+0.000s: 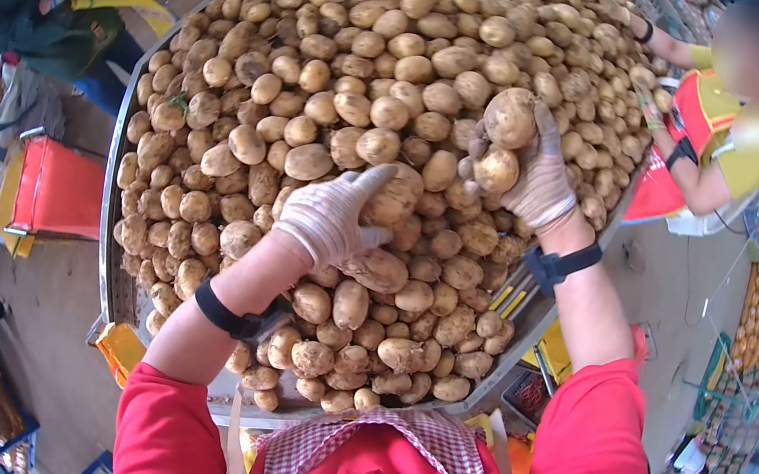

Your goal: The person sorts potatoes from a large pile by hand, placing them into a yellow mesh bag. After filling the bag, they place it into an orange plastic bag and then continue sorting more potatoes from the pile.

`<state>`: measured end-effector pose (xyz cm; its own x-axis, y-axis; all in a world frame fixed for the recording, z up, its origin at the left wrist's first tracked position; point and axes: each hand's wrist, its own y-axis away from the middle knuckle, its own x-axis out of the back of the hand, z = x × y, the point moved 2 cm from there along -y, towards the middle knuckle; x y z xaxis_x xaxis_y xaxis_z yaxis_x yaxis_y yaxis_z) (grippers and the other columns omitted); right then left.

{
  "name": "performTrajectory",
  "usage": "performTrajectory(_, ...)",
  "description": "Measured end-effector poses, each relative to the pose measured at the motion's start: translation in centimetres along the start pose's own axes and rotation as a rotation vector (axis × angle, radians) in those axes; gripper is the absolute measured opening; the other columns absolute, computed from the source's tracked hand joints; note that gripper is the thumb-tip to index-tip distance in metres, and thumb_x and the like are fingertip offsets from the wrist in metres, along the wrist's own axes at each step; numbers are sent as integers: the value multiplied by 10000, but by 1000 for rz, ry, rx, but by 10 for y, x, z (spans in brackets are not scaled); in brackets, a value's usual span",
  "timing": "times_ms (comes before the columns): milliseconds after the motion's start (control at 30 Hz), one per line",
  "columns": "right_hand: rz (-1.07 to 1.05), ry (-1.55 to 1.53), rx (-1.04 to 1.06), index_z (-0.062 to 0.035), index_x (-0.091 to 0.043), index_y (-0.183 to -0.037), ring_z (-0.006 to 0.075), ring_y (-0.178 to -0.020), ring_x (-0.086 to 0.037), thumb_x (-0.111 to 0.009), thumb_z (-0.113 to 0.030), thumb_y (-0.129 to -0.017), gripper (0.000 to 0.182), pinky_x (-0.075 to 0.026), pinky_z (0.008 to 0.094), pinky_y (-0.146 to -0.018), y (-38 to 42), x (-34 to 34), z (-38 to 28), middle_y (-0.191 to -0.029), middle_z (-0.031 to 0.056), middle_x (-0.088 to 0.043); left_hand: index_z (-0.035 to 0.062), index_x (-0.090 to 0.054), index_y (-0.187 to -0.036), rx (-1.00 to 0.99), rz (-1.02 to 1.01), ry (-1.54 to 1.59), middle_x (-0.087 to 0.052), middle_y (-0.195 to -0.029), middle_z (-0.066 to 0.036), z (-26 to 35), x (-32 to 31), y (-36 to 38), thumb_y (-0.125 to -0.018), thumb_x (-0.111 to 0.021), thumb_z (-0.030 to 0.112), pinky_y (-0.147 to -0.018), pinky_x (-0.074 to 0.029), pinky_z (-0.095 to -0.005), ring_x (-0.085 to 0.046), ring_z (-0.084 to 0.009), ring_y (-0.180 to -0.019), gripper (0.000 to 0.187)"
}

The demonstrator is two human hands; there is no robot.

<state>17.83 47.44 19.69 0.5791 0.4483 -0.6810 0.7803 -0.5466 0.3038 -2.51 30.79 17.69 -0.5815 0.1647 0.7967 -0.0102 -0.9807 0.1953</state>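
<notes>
On the heaped potato bin (119, 288), the gloved left hand (330, 216) lies spread over one potato (395, 197) at the heap's middle; close that grip fully before lifting. Right of it, the right hand (537, 179) grips two potatoes (504, 142) just above the heap; keep them cupped, I'd say.
</notes>
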Motion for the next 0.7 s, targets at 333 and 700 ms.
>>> performTrajectory(333, 55, -108, 121, -103, -512, -1252, 254, -947, -676, -619, -725, -806, 773, -603, 407, -776, 75, -8, 55, -1097, 70, -608, -11, -489, -1337, 49, -323, 1856, -638, -1177, -176, 27, -17, 39, -903, -682, 428, -852, -597, -410, -672, -276, -1016, 647)
performTrajectory(700, -53, -233, 127, -86, -537, -1233, 148, -1073, -563, -760, -583, -776, 711, -480, 305, -958, 233, 63, 122, -1147, 31, -589, 61, -449, -1421, 528, -692, 1927, -560, -1330, -157, 145, -146, 59, -946, -380, 700, -909, -570, -368, -620, -265, -1143, 799)
